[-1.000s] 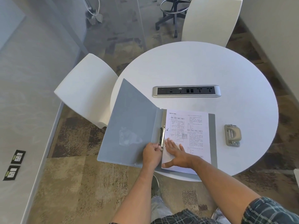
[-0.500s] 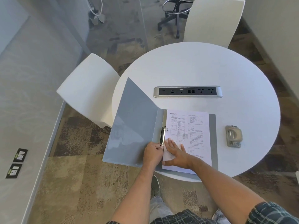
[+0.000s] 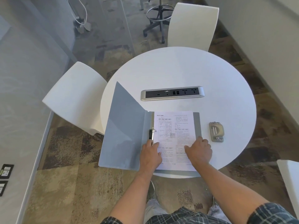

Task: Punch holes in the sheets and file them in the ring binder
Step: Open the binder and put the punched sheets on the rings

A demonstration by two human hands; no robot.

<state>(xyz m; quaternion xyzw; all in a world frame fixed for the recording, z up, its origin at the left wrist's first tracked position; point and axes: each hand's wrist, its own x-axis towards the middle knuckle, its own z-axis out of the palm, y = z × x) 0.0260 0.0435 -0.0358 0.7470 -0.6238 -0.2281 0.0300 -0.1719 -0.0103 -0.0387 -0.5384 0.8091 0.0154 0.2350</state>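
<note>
A grey ring binder [image 3: 124,126] lies open at the near edge of the round white table [image 3: 186,73], its front cover raised to the left. Printed sheets [image 3: 174,126] lie on its right half beside the metal ring mechanism [image 3: 151,135]. My left hand [image 3: 151,155] rests at the lower end of the ring mechanism, on the sheets' left edge. My right hand [image 3: 199,150] lies with fingers spread on the sheets' lower right part. A grey hole punch [image 3: 216,131] sits on the table to the right of the binder.
A silver power-socket strip [image 3: 172,93] is set into the table's middle. White chairs stand at the left [image 3: 76,97] and far side [image 3: 192,25]. A black swivel stool [image 3: 157,16] stands beyond on the carpet. A white surface edge [image 3: 289,178] shows at right.
My right hand has moved from beside the rings to the sheets' lower right part. The raised cover has tilted further up. My left hand stays at the ring mechanism.
</note>
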